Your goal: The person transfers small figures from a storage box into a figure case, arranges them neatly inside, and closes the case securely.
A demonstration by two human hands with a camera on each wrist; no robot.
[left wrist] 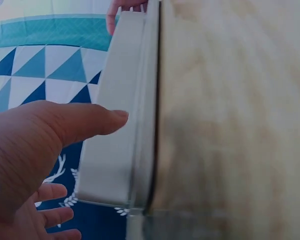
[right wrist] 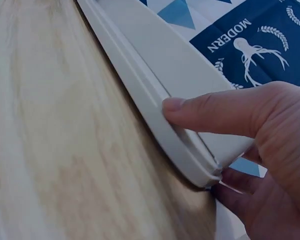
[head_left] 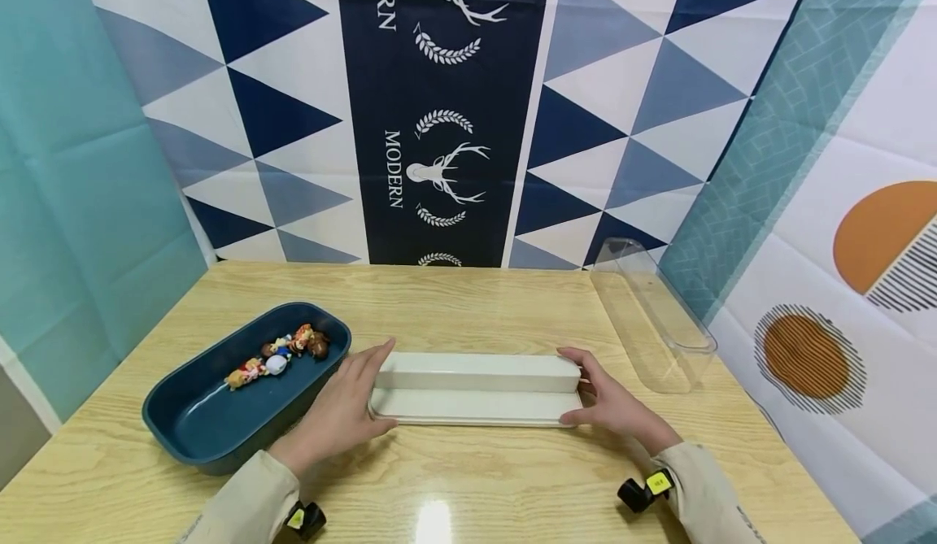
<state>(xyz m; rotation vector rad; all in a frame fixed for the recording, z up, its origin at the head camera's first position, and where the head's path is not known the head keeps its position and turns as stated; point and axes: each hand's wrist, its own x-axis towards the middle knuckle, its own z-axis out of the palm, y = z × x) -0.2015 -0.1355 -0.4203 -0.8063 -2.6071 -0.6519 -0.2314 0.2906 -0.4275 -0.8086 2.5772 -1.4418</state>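
Observation:
A white two-step display stand (head_left: 476, 388) lies lengthwise on the wooden table, between both hands. My left hand (head_left: 340, 406) is at its left end with thumb and fingers spread apart. In the left wrist view the thumb (left wrist: 97, 122) reaches across in front of the stand, and the other fingers are straight beyond its end. My right hand (head_left: 611, 402) holds the right end. The right wrist view has its thumb (right wrist: 210, 111) on the stand's front ledge and its fingers bent at the rounded corner.
A dark blue oblong basin (head_left: 220, 430) stands to the left, with several small toy figures (head_left: 281, 355) inside. At the back right lies a clear plastic cover (head_left: 651, 324). Patterned cloths (head_left: 293, 121) hang behind the table and along its sides.

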